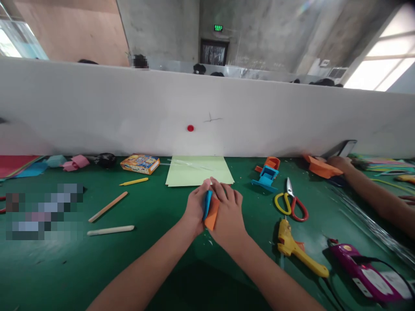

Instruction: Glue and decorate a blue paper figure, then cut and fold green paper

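Note:
Pressed between my two hands is a folded paper piece [212, 214], with an orange face and a blue edge showing. My left hand [195, 206] is closed round its blue side. My right hand [229, 211] wraps over the orange side, fingers bent and meeting the left fingertips. Most of the folded paper is hidden by the hands. Just beyond them lie pale green paper sheets [197, 170] with a clear strip on top. To the right stands a blue and orange folded paper model [268, 175].
Right: scissors [291, 203], a yellow glue gun [300, 250], a purple device [366, 270] and a co-worker's arm [372, 194] near orange paper [324, 167]. Left: a small box [140, 163], a yellow crayon [134, 181] and two sticks [108, 207]. A white partition [129, 112] borders the green table.

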Demonstrator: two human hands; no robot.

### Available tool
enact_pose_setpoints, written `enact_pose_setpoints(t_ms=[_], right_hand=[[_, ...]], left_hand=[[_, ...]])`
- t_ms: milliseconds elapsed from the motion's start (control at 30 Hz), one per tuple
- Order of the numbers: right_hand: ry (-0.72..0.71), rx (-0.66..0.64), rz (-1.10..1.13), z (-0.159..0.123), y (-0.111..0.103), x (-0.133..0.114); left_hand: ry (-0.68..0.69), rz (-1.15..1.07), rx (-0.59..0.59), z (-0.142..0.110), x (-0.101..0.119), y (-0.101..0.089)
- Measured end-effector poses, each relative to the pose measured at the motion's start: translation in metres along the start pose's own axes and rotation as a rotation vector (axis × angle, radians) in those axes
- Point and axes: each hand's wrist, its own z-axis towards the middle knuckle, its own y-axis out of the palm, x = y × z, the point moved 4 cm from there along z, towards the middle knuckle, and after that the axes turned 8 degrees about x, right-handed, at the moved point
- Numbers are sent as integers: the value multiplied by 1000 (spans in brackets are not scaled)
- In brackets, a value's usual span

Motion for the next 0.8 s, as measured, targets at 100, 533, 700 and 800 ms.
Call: enact_pose_setpoints(t_ms=[100, 533, 700, 800], right_hand=[[195, -137, 614, 5, 14, 16], [832, -614, 1524, 1, 29, 16], [867, -606, 1470, -7, 37, 35], [890, -566, 1430, -14, 41, 40]], left_hand=[[106, 123, 23, 5, 6, -1], [987, 942, -273, -9, 42, -10], [1159, 1247, -575, -19, 26, -6], [1192, 1343, -693, -20, 21, -4]])
